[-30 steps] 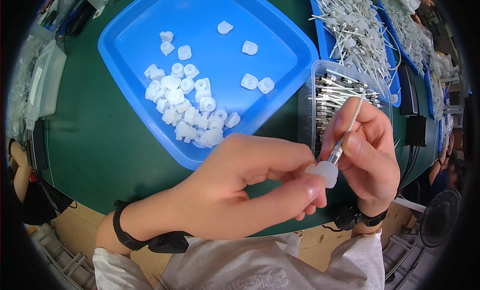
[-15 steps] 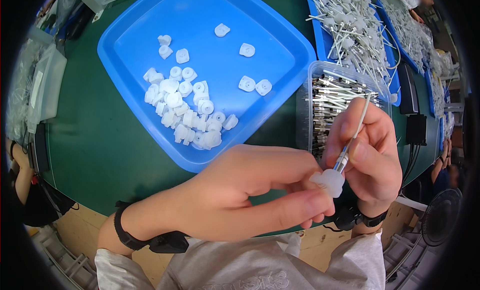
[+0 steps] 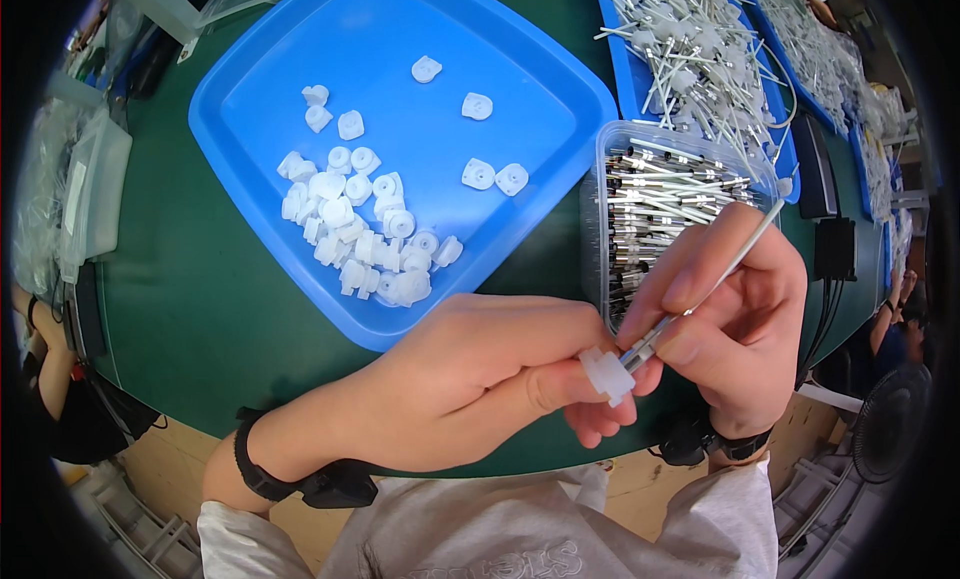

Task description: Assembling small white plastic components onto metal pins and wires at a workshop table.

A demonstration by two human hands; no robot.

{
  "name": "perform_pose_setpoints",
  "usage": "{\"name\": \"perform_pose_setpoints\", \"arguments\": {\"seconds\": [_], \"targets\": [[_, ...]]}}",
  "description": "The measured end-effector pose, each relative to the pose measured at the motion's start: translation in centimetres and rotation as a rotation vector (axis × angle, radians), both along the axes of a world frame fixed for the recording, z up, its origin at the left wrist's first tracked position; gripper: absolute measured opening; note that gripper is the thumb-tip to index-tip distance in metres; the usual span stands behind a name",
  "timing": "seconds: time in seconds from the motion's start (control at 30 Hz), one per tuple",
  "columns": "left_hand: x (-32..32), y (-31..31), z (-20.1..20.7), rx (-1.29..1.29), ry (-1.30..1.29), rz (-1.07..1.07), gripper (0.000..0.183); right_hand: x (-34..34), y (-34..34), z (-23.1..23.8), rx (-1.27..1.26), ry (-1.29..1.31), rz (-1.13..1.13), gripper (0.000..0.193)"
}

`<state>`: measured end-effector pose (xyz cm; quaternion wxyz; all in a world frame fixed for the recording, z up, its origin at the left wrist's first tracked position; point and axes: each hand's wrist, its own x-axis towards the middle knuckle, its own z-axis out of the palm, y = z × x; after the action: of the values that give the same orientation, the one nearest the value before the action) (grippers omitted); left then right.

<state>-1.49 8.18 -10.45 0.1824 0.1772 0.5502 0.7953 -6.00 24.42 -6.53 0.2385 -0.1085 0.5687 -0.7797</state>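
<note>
Between the thumb and fingers of my left hand (image 3: 450, 379) sits a small white plastic cap (image 3: 607, 376). My right hand (image 3: 740, 309) pinches a thin pale rod (image 3: 745, 247) with a shiny metal sleeve at its lower end. That metal end meets the cap; how deep it sits inside cannot be told. The rod slants up and to the right past my right fingers. Beyond my left hand, a blue tray (image 3: 420, 139) holds a pile of similar white caps (image 3: 340, 214), with several more scattered around it.
Behind my right hand stands a clear plastic box (image 3: 600, 229) full of metal-ended rods (image 3: 660, 189). Farther back, a blue tray (image 3: 625, 89) is heaped with rods bearing white caps. A clear bin (image 3: 105, 179) stands at the left edge of the green table (image 3: 150, 309). Other people's arms show at both sides.
Both hands have shifted slightly left with the cap and rod. The rod now leans farther right, and the cap has turned in my left fingers.
</note>
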Motion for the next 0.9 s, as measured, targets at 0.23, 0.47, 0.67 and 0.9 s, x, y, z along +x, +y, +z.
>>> {"name": "perform_pose_setpoints", "arguments": {"seconds": [0.23,0.47,0.67,0.9], "targets": [[-0.2,-0.2,0.2,-0.036,-0.021,-0.076,0.026,0.0,0.3,0.0,-0.024,-0.046,0.031,0.022],[-0.4,-1.0,1.2,-0.372,0.033,0.095,0.03,-1.2,0.7,-1.4,0.08,0.226,-0.048,0.017],[-0.9,-0.7,0.1,-0.681,0.249,0.579,0.025,-2.7,1.5,-0.2,0.228,0.337,-0.519,0.033],[-1.6,-0.7,-1.4,-1.062,0.45,0.667,0.007,-2.0,1.5,0.0,0.372,0.391,-0.296,0.048]]}}
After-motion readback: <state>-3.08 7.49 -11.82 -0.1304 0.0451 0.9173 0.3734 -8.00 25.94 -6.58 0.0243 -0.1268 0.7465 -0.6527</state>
